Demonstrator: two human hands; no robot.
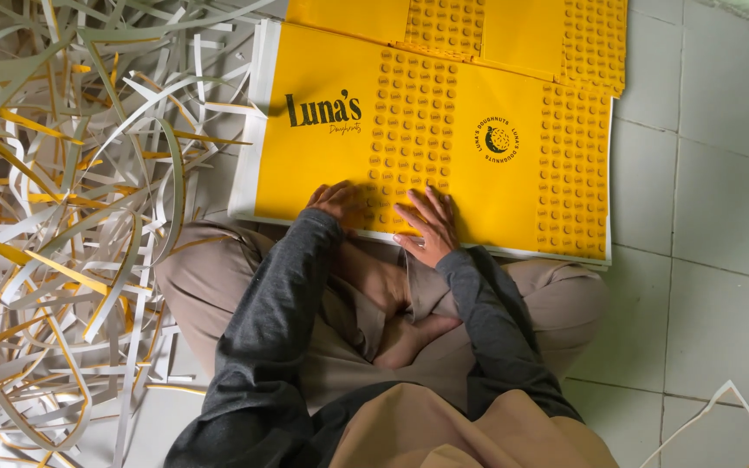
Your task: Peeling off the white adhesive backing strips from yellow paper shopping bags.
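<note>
The person sits cross-legged on the tiled floor (721, 217). Both hands rest on the near edge of the top yellow printed sheet (496, 199). The left hand (333, 201) is loosely curled with fingertips down; the right hand (426, 227) lies flat with fingers spread. Neither hand grips anything. Best practice, as judged: press evenly and keep edges aligned. Count — two yellow sheets visible, the second (522, 35) overlapped at the far edge; one loose pile of paper strips (62, 217), uncountable, at the floor's left side.

printed sheet (496, 199) | yellow card, white margins, dark markings, dotted bands | flat on the floor before my knees | near edge under both my hands
</note>
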